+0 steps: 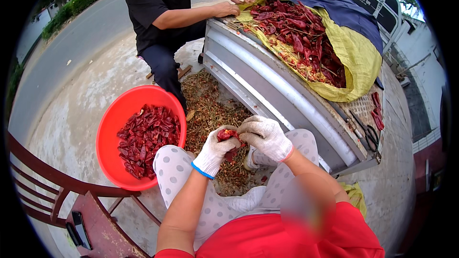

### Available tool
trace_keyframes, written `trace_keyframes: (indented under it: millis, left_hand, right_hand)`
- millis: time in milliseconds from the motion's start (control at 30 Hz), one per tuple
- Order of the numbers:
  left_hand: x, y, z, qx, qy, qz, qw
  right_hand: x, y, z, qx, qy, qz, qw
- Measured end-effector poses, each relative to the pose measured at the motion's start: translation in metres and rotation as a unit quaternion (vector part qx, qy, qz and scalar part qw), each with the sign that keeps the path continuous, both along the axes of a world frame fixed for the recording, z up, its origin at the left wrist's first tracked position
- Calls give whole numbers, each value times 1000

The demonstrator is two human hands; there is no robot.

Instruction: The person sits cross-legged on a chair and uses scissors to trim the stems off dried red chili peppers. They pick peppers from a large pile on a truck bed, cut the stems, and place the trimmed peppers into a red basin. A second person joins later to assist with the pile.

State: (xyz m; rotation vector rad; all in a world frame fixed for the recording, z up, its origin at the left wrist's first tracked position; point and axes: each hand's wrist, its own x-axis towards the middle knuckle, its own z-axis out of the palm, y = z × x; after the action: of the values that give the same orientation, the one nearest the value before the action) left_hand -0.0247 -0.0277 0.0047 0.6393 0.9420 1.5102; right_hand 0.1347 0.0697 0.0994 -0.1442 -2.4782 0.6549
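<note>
In front of my knees, my left hand (216,152), in a white knit glove with a blue cuff, grips a dried red chili pepper (226,134). My right hand (266,137), gloved the same way with a pinkish cuff, meets it there, fingers pinched at the pepper's other end. Part of the pepper is hidden by the gloves. To the left of my knee is a red plastic basin (107,136) holding a heap of dried chilies (149,139). On the truck bed, a yellow woven sack (348,59) lies open, full of whole dried chilies (306,31).
Stems and scraps (205,102) litter the ground below my hands. The truck's metal side (267,83) rises at right, with scissors (367,134) on its bed. A person in black (153,14) sits opposite, hands at the sack. A wooden chair (103,224) holding a phone (81,229) stands at lower left.
</note>
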Motion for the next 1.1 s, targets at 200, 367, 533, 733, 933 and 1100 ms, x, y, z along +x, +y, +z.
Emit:
trace_keyframes:
  millis: [200,367,533,733,933,1100]
  left_hand:
    - [0,-3,13,-24,-15,-59,998]
    - [1,-4,10,-24,54,-55,997]
    - [1,-3,6,-45,7,-45,998]
    - [8,-3,6,-50,-21,20,998]
    - [8,0,-1,-38,-67,54,996]
    - [9,0,10,-67,-42,80,994]
  right_hand:
    - [3,-3,-11,4,-10,-53,999]
    - [4,-6,-3,10,-59,-54,997]
    - [0,-18,-11,-225,-49,-142,963]
    - [-9,-24,-15,-618,-8,-177,766]
    - [-20,-22,-29,-793,79,-162,582]
    - [-29,-17,-38,-767,102,-221,594]
